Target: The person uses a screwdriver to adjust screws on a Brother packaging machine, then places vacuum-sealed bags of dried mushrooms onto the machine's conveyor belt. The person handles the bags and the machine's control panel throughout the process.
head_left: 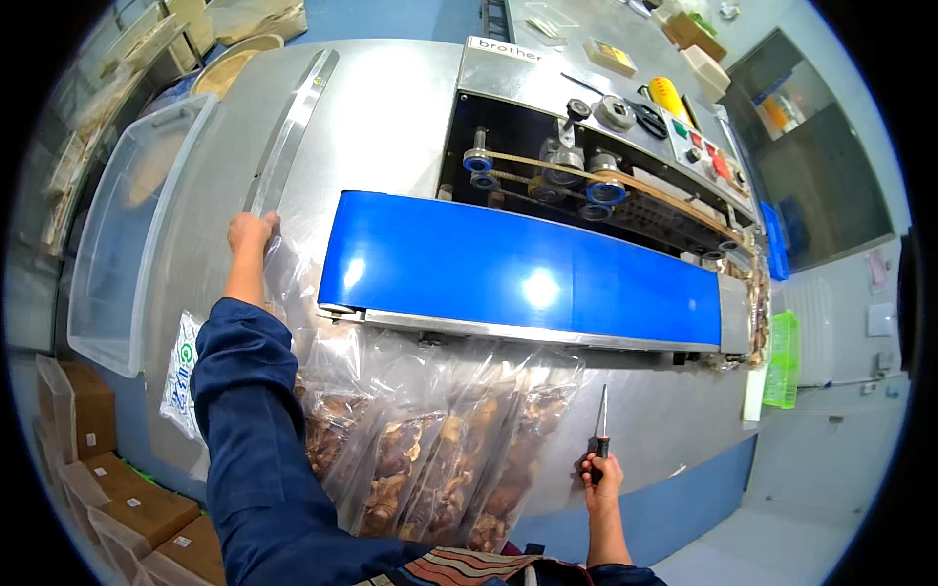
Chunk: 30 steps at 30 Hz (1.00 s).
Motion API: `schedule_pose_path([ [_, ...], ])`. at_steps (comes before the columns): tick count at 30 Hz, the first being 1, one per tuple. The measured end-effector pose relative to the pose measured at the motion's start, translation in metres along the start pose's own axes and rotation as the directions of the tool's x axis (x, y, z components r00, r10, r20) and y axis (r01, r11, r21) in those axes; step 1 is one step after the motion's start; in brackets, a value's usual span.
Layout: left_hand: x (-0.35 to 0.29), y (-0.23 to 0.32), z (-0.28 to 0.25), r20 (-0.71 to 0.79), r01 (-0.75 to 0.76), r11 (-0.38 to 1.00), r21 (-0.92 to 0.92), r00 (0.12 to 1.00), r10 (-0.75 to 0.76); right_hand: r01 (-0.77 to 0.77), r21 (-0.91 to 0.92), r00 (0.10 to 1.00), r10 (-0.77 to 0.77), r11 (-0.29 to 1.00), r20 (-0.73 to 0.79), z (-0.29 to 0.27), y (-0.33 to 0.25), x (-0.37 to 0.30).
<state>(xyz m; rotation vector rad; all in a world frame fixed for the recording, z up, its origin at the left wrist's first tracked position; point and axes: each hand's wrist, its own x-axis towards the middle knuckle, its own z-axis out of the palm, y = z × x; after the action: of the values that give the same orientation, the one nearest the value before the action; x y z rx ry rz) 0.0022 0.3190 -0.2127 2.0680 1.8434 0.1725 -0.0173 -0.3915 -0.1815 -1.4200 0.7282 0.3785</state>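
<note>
My left hand (251, 234) is closed on the near end of a long, narrow metal strip (293, 127) that lies slantwise on the steel table (391, 107). A screwdriver (599, 449) with a black and red handle is in my right hand (605, 481), its shaft pointing away from me over the table's front part. Between my arms, several clear plastic bags (454, 459) filled with brown dried pieces, possibly mushrooms, lie side by side. Behind them stands a sealing machine with a blue conveyor belt (469, 264); its rollers and thin belts (557, 171) are exposed.
A clear plastic bin (132, 225) stands left of the table, with cardboard boxes (147, 508) below. Scissors (648, 119) and a yellow cylindrical object (668, 101) rest on the machine's top beside its control panel (705, 151). A green basket (782, 359) is at the right.
</note>
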Motion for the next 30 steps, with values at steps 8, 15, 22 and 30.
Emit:
schedule_pose_path([
  [8, 0.041, -0.012, 0.029, 0.344, 0.489, 0.357, -0.796, 0.85, -0.398, 0.003, -0.06, 0.999, -0.005, 0.998, -0.038, 0.003, 0.005, -0.002],
  [15, 0.054, -0.018, -0.021, 0.37, 0.371, -0.346, -0.861, 0.926, 0.072, 0.014, -0.061, 1.0, -0.015, 0.998, -0.015, 0.004, 0.003, -0.002],
  [22, 0.01, -0.032, -0.159, -0.186, -0.161, 0.097, -0.982, 0.915, -0.358, -0.053, 0.129, 0.984, 0.03, 0.99, 0.177, -0.023, -0.001, 0.005],
  [30, 0.033, -0.289, -0.377, -0.346, -0.334, 0.092, -0.938, 0.916, -0.202, 0.14, 0.337, 0.769, -0.317, 0.931, 0.556, 0.01, -0.073, -0.046],
])
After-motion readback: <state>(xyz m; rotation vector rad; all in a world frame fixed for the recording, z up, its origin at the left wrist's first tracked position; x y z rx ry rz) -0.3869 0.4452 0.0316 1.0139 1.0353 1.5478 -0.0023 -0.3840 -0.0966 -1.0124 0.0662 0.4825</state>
